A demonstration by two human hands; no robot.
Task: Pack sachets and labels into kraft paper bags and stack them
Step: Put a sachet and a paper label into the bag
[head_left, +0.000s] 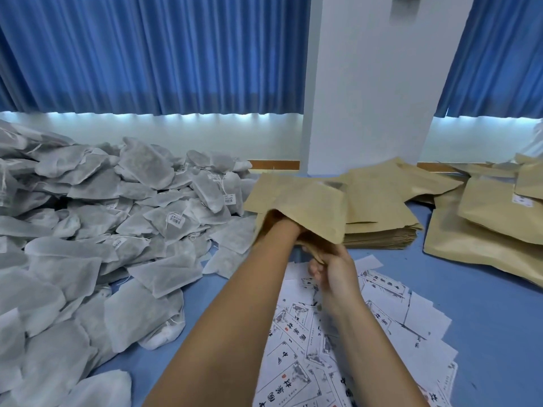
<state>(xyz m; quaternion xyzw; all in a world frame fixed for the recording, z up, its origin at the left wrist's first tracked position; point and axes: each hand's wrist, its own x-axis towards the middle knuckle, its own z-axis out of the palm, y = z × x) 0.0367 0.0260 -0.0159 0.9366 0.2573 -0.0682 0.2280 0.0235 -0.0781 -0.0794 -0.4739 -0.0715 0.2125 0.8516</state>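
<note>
Right hand (332, 268) grip pinches the mouth edge of kraft bag (311, 207), held above bench (484, 304) at 12 o'clock, left hand buried inside it (grip: can't tell), sachets (117, 215) at 9 o'clock, labels (323, 348) at 6.

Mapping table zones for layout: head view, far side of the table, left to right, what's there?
In order: heap of white sachets → stack of flat empty kraft bags → pile of filled kraft bags. Left out: held kraft bag and printed labels, which overlap the middle.
</note>
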